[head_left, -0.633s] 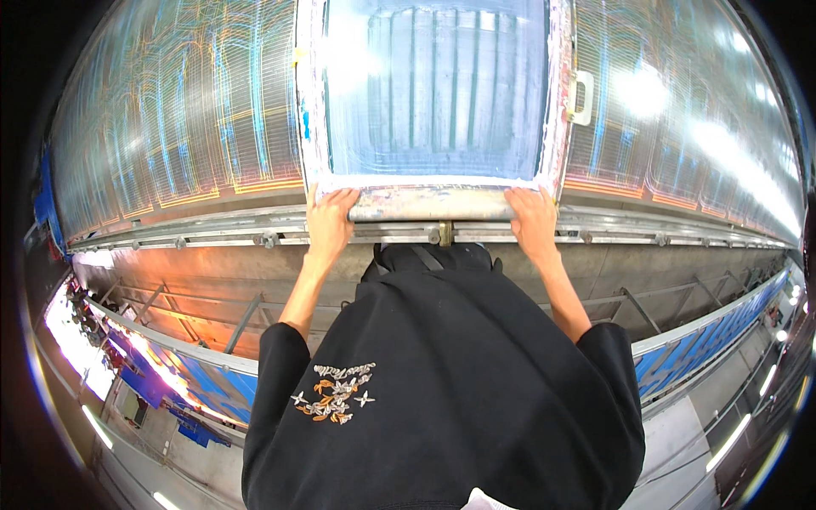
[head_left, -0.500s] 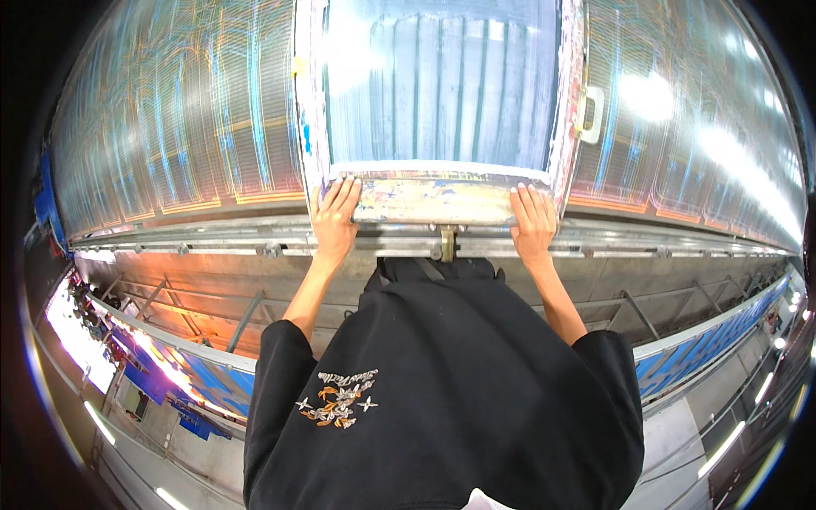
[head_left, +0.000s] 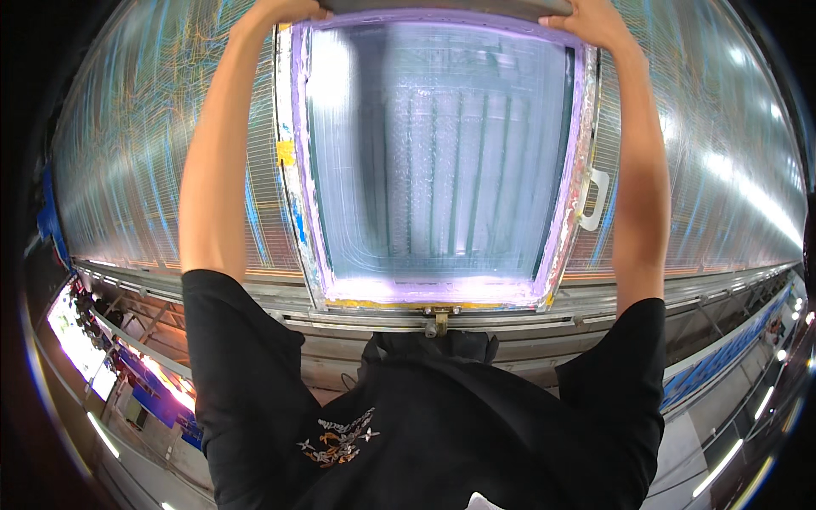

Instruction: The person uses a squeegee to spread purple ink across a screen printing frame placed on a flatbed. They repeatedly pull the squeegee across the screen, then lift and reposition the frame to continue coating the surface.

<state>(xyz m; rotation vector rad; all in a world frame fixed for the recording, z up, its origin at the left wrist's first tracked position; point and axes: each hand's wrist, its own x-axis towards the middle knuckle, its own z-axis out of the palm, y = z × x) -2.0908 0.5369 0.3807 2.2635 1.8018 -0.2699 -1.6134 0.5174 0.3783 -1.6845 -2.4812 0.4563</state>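
Observation:
A screen-printing frame [head_left: 571, 246] lies flat before me, its rim smeared with white, yellow and blue paint and purple ink along the inner edges. Its mesh [head_left: 459, 170] looks bluish grey, with darker upright stripes and wet streaks. Across the frame's far end lies a wide squeegee [head_left: 438, 8], cut off by the top of the view. Closed on its left end is my left hand [head_left: 289, 10], thumb pointing inward. My right hand [head_left: 591, 21] grips the right end the same way. The other fingers are mostly hidden.
The frame rests on a long table [head_left: 127, 161] marked with fine coloured lines. A white loop handle [head_left: 599, 200] sticks out from the frame's right side. A metal bracket [head_left: 440, 321] sits at the near edge, by a rail running left to right.
Both hands have moved from the near edge of the frame to the far end with the squeegee. Purple ink now shows along the frame's inner edges. The frame appears lower in view.

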